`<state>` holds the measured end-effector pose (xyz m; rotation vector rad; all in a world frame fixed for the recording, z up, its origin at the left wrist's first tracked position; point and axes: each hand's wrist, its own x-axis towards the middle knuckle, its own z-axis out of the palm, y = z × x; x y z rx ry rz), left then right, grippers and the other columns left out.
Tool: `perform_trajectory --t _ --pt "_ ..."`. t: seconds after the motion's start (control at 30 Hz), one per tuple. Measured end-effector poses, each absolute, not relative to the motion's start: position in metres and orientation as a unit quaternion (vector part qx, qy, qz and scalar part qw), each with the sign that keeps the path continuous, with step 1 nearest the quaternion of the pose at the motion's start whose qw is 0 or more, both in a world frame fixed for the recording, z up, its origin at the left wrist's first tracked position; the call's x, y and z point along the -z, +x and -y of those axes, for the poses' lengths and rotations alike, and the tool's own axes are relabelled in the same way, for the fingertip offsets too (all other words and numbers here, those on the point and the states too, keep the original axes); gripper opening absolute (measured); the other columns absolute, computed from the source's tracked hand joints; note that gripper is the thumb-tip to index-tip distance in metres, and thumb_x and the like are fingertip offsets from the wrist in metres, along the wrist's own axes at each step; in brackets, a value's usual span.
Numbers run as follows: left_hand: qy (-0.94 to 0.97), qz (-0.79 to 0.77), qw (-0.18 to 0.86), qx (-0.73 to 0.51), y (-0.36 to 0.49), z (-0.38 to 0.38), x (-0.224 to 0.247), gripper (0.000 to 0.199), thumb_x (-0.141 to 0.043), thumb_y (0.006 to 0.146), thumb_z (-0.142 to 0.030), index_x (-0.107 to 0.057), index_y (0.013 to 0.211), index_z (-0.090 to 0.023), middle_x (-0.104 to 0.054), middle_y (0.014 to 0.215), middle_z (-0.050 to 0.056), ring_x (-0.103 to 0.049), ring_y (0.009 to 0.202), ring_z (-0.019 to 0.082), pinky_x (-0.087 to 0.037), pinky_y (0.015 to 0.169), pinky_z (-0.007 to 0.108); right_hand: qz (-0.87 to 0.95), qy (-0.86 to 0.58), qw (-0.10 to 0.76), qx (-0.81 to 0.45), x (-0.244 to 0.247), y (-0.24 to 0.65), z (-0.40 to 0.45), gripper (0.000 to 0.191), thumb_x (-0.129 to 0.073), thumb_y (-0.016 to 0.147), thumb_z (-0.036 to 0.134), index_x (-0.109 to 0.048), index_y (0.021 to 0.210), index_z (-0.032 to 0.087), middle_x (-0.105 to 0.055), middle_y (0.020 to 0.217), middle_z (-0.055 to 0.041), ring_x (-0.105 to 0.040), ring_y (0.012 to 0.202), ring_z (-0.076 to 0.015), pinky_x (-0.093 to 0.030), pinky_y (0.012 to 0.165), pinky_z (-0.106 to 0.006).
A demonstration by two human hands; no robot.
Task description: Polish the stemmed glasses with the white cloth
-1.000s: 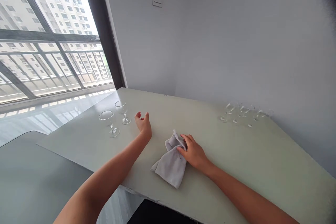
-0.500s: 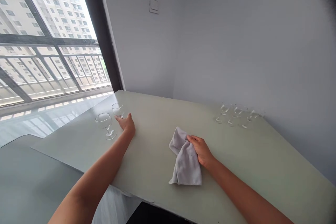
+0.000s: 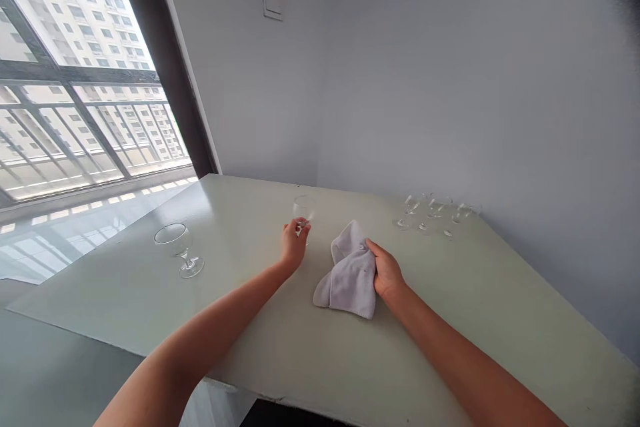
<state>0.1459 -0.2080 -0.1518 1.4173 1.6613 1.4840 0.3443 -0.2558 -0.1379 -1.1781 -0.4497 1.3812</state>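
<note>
Head view. Left hand (image 3: 295,242), centre of frame: fingers and thumb closed around the stem region of a held glass (image 3: 303,205). Bowl points up; gripping this low probably keeps the fingers off most of the bowl and its rim. Cannot tell whether the foot touches the table (image 3: 450,340).

Right hand (image 3: 387,271), right of centre: gripping a pale cloth (image 3: 351,280) by its right edge, thumb on top, remaining fingers mostly hidden. Cloth hangs in loose folds, presumably because it is pinched at one side only; it lies near the held glass, apart from it.

Lone glass (image 3: 184,255), left of frame: upright on its foot, a stable stance. Glass group (image 3: 434,207), right of frame: clustered near the wall (image 3: 450,80), likely out of the forearms' way.
</note>
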Motion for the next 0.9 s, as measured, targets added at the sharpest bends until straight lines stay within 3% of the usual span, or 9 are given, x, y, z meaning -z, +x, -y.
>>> perform_trajectory --t 0.13,0.27,0.4,0.47,0.6,0.73,0.8,0.9 --pt "0.637 -0.545 0.241 -0.488 0.186 0.219 0.148 0.013 -0.052 0.076 -0.02 -0.056 0.089 -0.022 -0.063 0.099 0.004 -0.056 0.088 0.017 -0.042 0.076 0.031 0.212 -0.511 0.658 -0.511 0.126 0.358 0.251 0.021 -0.066 0.061 0.037 -0.055 0.067 0.02 -0.058 0.062 -0.0009 -0.057 0.061 -0.0177 -0.046 0.051 -0.028" --pt "0.66 -0.529 0.25 -0.472 0.203 0.223 0.154 0.012 -0.045 0.08 -0.017 -0.052 0.089 -0.022 -0.064 0.092 0.002 -0.057 0.077 0.015 -0.042 0.069 0.027 0.317 -0.49 0.704 -0.405 0.103 0.367 0.26 0.026 -0.058 0.071 0.045 -0.057 0.075 0.02 -0.059 0.074 -0.0012 -0.056 0.071 -0.0165 -0.045 0.058 -0.026" --pt "0.69 -0.556 0.174 -0.43 0.198 0.222 0.159 0.015 -0.045 0.079 -0.017 -0.052 0.09 -0.023 -0.064 0.084 0.003 -0.056 0.076 0.018 -0.041 0.068 0.028 0.503 -0.485 0.646 -0.308 0.087 0.352 0.276 0.032 -0.05 0.079 0.046 -0.063 0.093 0.02 -0.06 0.099 -0.0055 -0.055 0.089 -0.018 -0.043 0.071 -0.026" --pt "0.711 -0.559 0.128 -0.408 0.192 0.221 0.159 0.018 -0.044 0.081 -0.019 -0.052 0.096 -0.023 -0.063 0.082 0.004 -0.056 0.08 0.02 -0.041 0.07 0.029 0.583 -0.483 0.562 -0.335 0.085 0.341 0.283 0.036 -0.047 0.081 0.044 -0.062 0.103 0.02 -0.062 0.091 -0.0051 -0.057 0.082 -0.0168 -0.043 0.067 -0.026" --pt "0.755 -0.534 0.062 -0.377 0.179 0.221 0.155 0.026 -0.04 0.083 -0.02 -0.051 0.105 -0.023 -0.063 0.084 0.005 -0.056 0.084 0.021 -0.04 0.077 0.032 0.642 -0.474 0.408 -0.443 0.083 0.334 0.289 0.037 -0.044 0.082 0.043 -0.058 0.108 0.02 -0.053 0.054 0.0029 -0.049 0.044 -0.0116 -0.039 0.044 -0.023" --pt "0.824 -0.449 0.021 -0.345 0.173 0.222 0.149 0.034 -0.037 0.081 -0.012 -0.052 0.111 -0.021 -0.064 0.083 0.007 -0.058 0.086 0.02 -0.038 0.085 0.035 0.64 -0.424 0.312 -0.56 0.082 0.347 0.285 0.027 -0.053 0.077 0.039 -0.058 0.093 0.018 -0.056 0.057 0.0026 -0.054 0.046 -0.0129 -0.043 0.043 -0.024" --pt "0.843 -0.422 0.009 -0.333 0.172 0.223 0.146 0.036 -0.036 0.082 -0.012 -0.052 0.113 -0.021 -0.064 0.081 0.007 -0.059 0.084 0.02 -0.038 0.084 0.035 0.624 -0.417 0.307 -0.585 0.086 0.351 0.282 0.025 -0.058 0.073 0.038 -0.057 0.089 0.018 -0.057 0.06 0.0022 -0.056 0.051 -0.0138 -0.045 0.044 -0.024" --pt "0.849 -0.406 -0.036 -0.336 0.172 0.224 0.142 0.036 -0.037 0.084 -0.015 -0.052 0.116 -0.022 -0.064 0.091 0.008 -0.058 0.092 0.021 -0.037 0.086 0.036 0.571 -0.43 0.368 -0.595 0.098 0.35 0.277 0.026 -0.062 0.07 0.037 -0.057 0.088 0.018 -0.056 0.061 0.0025 -0.056 0.055 -0.0139 -0.047 0.044 -0.024"
